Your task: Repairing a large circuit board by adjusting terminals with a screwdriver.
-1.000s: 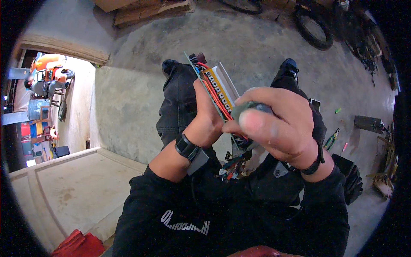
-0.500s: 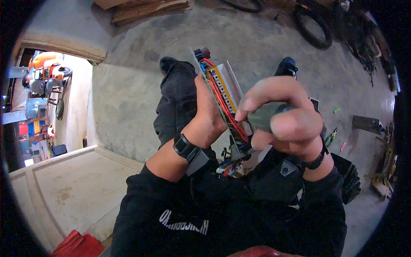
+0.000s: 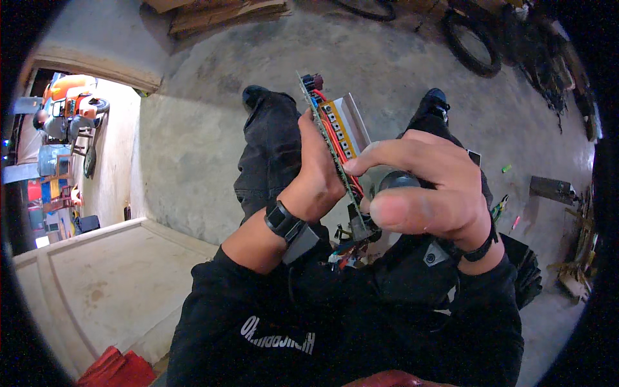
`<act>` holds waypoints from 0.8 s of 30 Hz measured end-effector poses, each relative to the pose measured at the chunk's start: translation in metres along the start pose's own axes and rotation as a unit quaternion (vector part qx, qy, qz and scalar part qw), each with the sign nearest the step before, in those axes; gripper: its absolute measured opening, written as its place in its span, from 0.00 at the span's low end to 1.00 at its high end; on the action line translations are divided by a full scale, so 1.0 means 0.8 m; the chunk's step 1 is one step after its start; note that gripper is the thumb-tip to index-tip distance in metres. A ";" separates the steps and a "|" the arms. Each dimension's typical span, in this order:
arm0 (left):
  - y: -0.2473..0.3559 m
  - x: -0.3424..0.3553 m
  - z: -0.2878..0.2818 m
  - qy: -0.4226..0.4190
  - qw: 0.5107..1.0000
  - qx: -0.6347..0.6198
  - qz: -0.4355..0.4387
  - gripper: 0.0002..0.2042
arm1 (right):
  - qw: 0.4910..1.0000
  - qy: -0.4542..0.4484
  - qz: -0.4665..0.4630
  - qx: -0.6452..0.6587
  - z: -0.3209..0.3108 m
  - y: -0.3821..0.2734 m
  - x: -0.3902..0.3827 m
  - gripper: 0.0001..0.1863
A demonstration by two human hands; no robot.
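My left hand (image 3: 317,169) is closed around the back of a circuit board (image 3: 305,88), held tilted and nearly edge-on above my lap. Red and orange wires (image 3: 332,137) run along the board beside a yellow strip with a row of metal screw heads. A pale metal plate (image 3: 356,122) stands along the strip's far side. Over the board's lower part, my right hand (image 3: 445,177) grips a dark, round-ended handle (image 3: 398,180), seen almost end-on; its far end is hidden. The right index finger reaches to the wires. More loose coloured wires (image 3: 348,258) hang below.
On the concrete floor at right lie green-handled pliers (image 3: 499,206), a dark flat piece (image 3: 552,188) and small bits. A tyre (image 3: 472,48) rests at far right. At lower left are a wooden panel (image 3: 116,277) and red cloth (image 3: 116,369); an orange motorcycle (image 3: 69,90) shows beyond the doorway.
The board has shifted slightly right and turned a little. My right index finger has straightened toward the wires, and the dark handle has tipped so its rounded end shows more.
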State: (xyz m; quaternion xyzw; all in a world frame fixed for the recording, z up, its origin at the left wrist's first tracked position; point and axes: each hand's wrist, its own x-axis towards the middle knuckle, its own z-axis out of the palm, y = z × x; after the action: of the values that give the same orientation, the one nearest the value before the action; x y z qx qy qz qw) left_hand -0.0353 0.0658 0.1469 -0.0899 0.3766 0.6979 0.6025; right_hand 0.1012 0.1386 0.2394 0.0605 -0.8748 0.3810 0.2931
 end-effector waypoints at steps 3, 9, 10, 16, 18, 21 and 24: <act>0.002 -0.012 0.000 -0.031 0.999 -0.025 -0.005 0.29 | 1.000 0.011 -0.021 -0.017 -0.001 0.001 0.002 0.17; 0.011 -0.009 -0.006 -0.006 0.998 -0.051 -0.039 0.27 | 0.992 -0.059 0.107 -0.040 -0.003 -0.024 0.004 0.22; 0.004 0.005 -0.022 -0.019 0.999 -0.040 -0.017 0.27 | 0.996 -0.012 0.056 -0.066 0.010 -0.022 0.001 0.22; 0.007 -0.018 0.006 0.001 0.999 0.045 0.029 0.28 | 0.979 0.162 -0.111 -0.046 0.038 0.011 -0.007 0.15; 0.009 -0.009 -0.004 -0.023 1.000 0.001 -0.003 0.28 | 0.985 0.117 -0.127 0.013 0.035 0.017 -0.001 0.14; 0.005 -0.002 -0.012 0.016 1.000 0.023 -0.012 0.28 | 0.994 0.022 -0.035 0.099 0.007 0.008 -0.007 0.13; -0.002 0.007 -0.016 -0.005 0.999 0.033 0.018 0.30 | 0.991 0.085 -0.056 0.088 0.009 0.023 -0.020 0.13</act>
State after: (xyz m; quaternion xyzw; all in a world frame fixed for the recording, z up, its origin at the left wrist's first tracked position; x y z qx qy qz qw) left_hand -0.0391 0.0619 0.1339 -0.0595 0.3981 0.6964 0.5942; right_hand 0.1050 0.1445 0.2154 0.1026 -0.8049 0.4435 0.3806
